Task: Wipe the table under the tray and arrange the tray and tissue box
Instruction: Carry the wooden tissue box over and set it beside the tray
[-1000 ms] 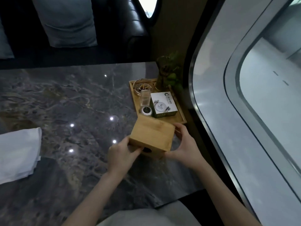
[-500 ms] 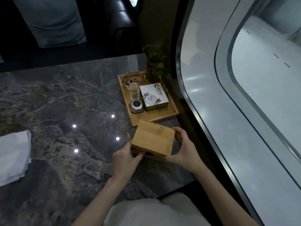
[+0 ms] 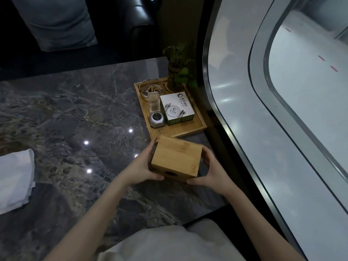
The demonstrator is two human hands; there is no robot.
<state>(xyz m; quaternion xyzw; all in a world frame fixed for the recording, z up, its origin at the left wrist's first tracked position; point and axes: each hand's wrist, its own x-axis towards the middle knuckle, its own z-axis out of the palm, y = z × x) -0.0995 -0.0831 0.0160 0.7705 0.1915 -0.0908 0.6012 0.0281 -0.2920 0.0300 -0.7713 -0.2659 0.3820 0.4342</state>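
A wooden tissue box (image 3: pixel 176 157) sits on the dark marble table (image 3: pixel 71 117), just in front of the wooden tray (image 3: pixel 195 127). My left hand (image 3: pixel 143 166) grips its left side and my right hand (image 3: pixel 211 172) grips its right side and near corner. The tray lies at the table's far right and carries a glass ashtray (image 3: pixel 150 88) with cigarette butts, a clear holder (image 3: pixel 154 102), a grey hexagonal object (image 3: pixel 156 119), a white printed box (image 3: pixel 176 108) and a small plant (image 3: pixel 178 70).
A folded white cloth (image 3: pixel 14 179) lies at the table's left edge. A dark leather sofa with a grey cushion (image 3: pixel 56 23) stands beyond the table. A curved wall and window frame (image 3: pixel 235 110) run close along the right side.
The tissue box has come down slightly and closer to the tray's front edge, with both hands still on it. The camera view shifted a little.
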